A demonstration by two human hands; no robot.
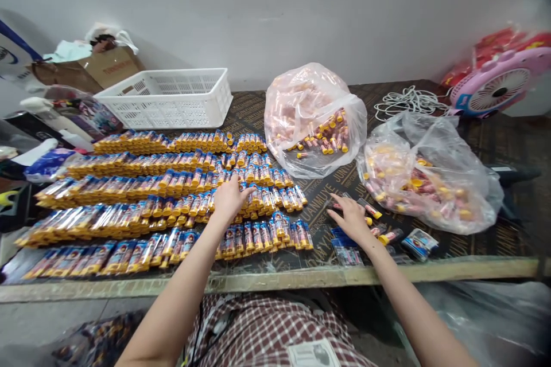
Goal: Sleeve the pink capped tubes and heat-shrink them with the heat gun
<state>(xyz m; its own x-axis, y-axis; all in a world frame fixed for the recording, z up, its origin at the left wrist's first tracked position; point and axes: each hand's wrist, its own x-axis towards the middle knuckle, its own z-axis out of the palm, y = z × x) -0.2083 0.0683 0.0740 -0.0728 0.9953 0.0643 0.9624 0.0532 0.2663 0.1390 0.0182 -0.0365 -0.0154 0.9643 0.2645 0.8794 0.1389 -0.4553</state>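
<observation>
Long stacked rows of small tubes [124, 206] with yellow ends and blue tops cover the left half of the dark table. Over the right part of these rows is my left hand [231, 198], its fingers on or just above the tubes; whether it grips one is hidden. My right hand [350, 218] is spread low over the table, beside a few loose pink tubes with yellow caps [372, 211]. Just below it lie flat blue-topped sleeves [345, 249]. A small blue packet [419, 243] rests farther right.
Two clear plastic bags, one at the back middle [312, 120] and one at the right [430, 178], hold capped tubes. A white basket [172, 100] stands at the back left. White cable [408, 102] and a pink fan [495, 89] sit at the back right.
</observation>
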